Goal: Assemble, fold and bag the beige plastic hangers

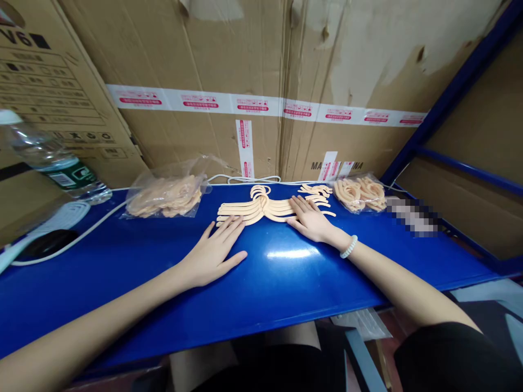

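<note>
Several peach-coloured soft cords (241, 208) lie side by side on the blue table, crossing at a knot-like middle with small loops above it. My left hand (214, 253) rests flat, its fingertips on the left ends of the cords and its thumb apart. My right hand (311, 219) lies with fingers stretched over the right part of the cords, covering some of them. Loose wavy cord ends (315, 189) show just beyond the right hand. A pale beaded bracelet (349, 247) circles the right wrist.
Clear plastic bags of similar cords stand at the left (165, 198) and right (359, 194). A water bottle (67, 169), a pale fly-swatter-like object (57, 223) and a white cable (98, 228) are at far left. Cardboard (196, 141) walls the back; a blue metal frame (453, 98) stands right.
</note>
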Action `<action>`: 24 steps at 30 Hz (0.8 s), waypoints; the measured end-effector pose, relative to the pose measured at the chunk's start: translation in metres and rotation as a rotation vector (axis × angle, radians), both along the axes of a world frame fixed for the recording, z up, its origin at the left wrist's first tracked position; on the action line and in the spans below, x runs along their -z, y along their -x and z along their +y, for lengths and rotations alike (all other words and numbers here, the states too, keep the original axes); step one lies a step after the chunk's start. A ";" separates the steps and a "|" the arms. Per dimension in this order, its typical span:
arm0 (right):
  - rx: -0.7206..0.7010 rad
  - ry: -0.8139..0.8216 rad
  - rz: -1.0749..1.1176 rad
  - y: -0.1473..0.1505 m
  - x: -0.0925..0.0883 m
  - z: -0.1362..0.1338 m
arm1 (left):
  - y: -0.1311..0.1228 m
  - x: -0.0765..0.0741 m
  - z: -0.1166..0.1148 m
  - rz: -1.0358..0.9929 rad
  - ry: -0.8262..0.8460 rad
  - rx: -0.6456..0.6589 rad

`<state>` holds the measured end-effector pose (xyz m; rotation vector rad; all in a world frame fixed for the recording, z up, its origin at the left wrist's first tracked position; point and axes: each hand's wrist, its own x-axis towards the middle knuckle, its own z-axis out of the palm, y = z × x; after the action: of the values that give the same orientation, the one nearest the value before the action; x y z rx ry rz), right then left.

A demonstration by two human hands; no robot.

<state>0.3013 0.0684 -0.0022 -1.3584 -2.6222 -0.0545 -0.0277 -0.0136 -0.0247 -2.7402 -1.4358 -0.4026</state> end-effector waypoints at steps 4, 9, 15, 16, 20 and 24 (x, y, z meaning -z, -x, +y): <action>-0.019 0.005 0.001 -0.002 -0.002 0.001 | -0.001 0.001 0.001 0.008 -0.025 0.009; -0.030 0.027 -0.003 -0.003 -0.004 0.003 | -0.002 -0.004 0.005 0.040 -0.055 0.019; -0.037 0.032 0.023 -0.003 -0.005 0.006 | -0.003 -0.003 0.011 -0.004 -0.099 0.005; -0.035 0.038 0.019 -0.003 -0.005 0.006 | -0.003 -0.002 0.011 -0.011 -0.103 0.001; -0.043 0.051 0.044 -0.003 -0.005 0.008 | -0.002 0.000 0.010 -0.005 -0.102 -0.004; -0.057 0.004 0.125 -0.004 -0.004 0.008 | -0.002 -0.002 0.007 0.016 -0.078 -0.014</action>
<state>0.3054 0.0761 0.0013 -1.2449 -2.5564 0.0428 -0.0260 -0.0062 -0.0230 -2.6646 -1.4041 -0.4257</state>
